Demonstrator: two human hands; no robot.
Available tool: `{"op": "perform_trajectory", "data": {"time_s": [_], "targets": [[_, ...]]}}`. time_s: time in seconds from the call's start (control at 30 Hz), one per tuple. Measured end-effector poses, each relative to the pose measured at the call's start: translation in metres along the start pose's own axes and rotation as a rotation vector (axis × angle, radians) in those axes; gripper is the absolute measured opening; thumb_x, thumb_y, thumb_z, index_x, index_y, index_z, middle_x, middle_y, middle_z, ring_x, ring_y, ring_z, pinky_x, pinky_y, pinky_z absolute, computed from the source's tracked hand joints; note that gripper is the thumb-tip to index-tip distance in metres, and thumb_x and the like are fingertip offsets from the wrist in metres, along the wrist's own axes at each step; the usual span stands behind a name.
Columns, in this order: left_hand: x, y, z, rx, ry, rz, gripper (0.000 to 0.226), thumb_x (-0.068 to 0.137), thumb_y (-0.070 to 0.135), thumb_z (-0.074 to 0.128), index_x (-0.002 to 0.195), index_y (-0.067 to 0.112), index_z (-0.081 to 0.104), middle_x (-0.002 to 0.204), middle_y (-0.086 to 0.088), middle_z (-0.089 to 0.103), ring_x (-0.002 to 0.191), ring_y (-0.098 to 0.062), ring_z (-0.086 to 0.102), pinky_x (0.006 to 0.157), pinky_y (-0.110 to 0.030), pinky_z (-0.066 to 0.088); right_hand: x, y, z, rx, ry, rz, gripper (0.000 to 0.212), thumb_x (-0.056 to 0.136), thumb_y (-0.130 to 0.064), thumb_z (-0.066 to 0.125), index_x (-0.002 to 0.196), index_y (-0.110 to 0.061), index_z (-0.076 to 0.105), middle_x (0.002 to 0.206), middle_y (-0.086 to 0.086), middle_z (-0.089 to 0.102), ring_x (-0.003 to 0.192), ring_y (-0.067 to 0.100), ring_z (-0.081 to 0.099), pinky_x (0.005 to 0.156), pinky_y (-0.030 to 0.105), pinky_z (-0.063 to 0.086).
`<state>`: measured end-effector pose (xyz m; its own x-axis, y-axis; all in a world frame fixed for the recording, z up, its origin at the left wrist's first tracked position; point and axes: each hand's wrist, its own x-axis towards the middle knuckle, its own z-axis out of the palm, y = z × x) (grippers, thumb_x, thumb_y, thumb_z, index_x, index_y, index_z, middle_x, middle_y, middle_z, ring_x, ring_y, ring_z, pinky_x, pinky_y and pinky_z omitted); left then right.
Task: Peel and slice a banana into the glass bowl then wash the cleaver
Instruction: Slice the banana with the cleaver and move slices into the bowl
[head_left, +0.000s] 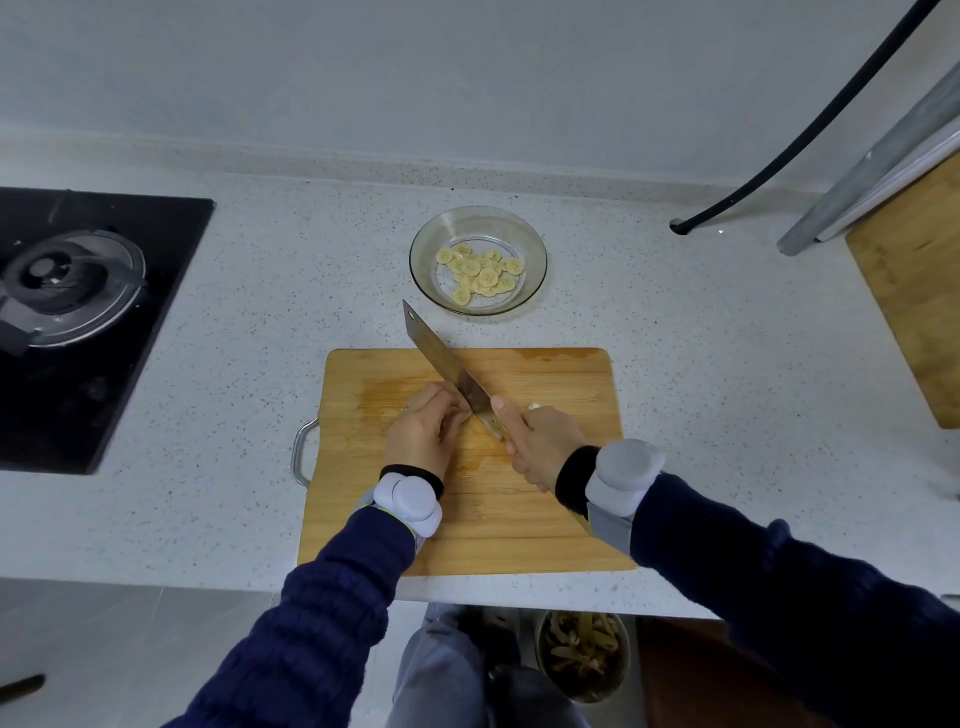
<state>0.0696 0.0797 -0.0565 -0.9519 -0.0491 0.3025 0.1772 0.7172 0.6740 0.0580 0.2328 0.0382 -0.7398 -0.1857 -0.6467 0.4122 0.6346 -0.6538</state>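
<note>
- The table (675, 364) carries all we need: the cutting board near its front edge, and the glass bowl just beyond the board's far side.
- The cutting board (545, 519) is where the work is. We judge slicing to be close to its end, since no length of banana shows on the wood, only damp marks.
- A bin (621, 675) on the floor below the table's edge holds what seem to be peels, so we take peeling as done.
- The glass bowl (426, 270) stands upright, apart from the board.
- The cleaver (441, 358) lies slantwise. Its tip reaches past the board's far edge toward the bowl, and its heel sits between the two hands.
- The right hand (540, 447) has its grip closed round the cleaver's handle, thumb up by the blade.
- The left hand (421, 436) has its fingers curled against the blade's left face. Whether its grip has hold of a last piece we cannot tell; the fingers hide that spot.
- The banana slices (480, 273) lie in a loose heap on the bowl's bottom. They are thin, pale yellow rounds with darker centres, and we expect them to be soft and to cling to steel.
- Next, we think, comes the last cut with fingertips tucked. Any remaining slices then go into the bowl, and the cleaver goes to be washed.
</note>
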Motion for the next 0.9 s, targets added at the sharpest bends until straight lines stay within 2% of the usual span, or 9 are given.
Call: {"op": "perform_trajectory", "data": {"time_s": [0.2,0.37,0.5,0.67,0.9], "targets": [[-0.001,-0.001,0.000,-0.019,-0.008,-0.001,0.009,0.081,0.003,0.067,0.083,0.012,0.064,0.092,0.004,0.063,0.083,-0.013,0.060,0.067,-0.033,0.054,0.007,0.005,0.005,-0.028,0.017,-0.012,0.058,0.097,-0.056,0.029,0.065,-0.012,0.048,0.053,0.001,0.045,0.043,0.013,0.039,0.047,0.021,0.035],[-0.002,0.002,-0.001,-0.033,0.013,-0.010,0.007,0.082,0.005,0.068,0.082,0.011,0.066,0.093,0.005,0.064,0.083,-0.008,0.058,0.067,-0.031,0.052,0.007,0.009,0.006,0.191,0.035,0.065,0.054,0.095,-0.057,0.035,0.070,-0.011,0.047,0.054,-0.001,0.042,0.040,0.011,0.034,0.043,0.022,0.032],[-0.003,0.001,-0.001,-0.050,0.016,-0.015,0.006,0.082,0.007,0.068,0.082,0.011,0.065,0.093,0.004,0.064,0.082,-0.013,0.060,0.067,-0.032,0.054,0.001,0.010,0.003,0.187,0.072,0.037,0.053,0.093,-0.058,0.037,0.070,-0.012,0.048,0.054,0.000,0.042,0.040,0.011,0.035,0.042,0.022,0.033],[-0.002,0.001,-0.001,-0.027,0.029,-0.035,0.009,0.080,0.003,0.069,0.081,0.011,0.066,0.091,0.004,0.064,0.081,-0.006,0.056,0.066,-0.023,0.050,-0.013,0.008,-0.002,0.191,0.028,0.023,0.053,0.094,-0.058,0.036,0.076,-0.010,0.048,0.055,0.000,0.039,0.040,0.009,0.031,0.040,0.021,0.029],[-0.001,0.000,0.001,-0.009,0.020,-0.035,0.010,0.078,0.000,0.069,0.080,0.008,0.065,0.090,0.000,0.064,0.082,-0.004,0.052,0.068,-0.010,0.042,-0.021,0.012,-0.001,0.130,0.041,-0.028,0.053,0.094,-0.058,0.036,0.072,-0.012,0.050,0.059,0.003,0.043,0.045,0.012,0.034,0.044,0.024,0.031]]}}
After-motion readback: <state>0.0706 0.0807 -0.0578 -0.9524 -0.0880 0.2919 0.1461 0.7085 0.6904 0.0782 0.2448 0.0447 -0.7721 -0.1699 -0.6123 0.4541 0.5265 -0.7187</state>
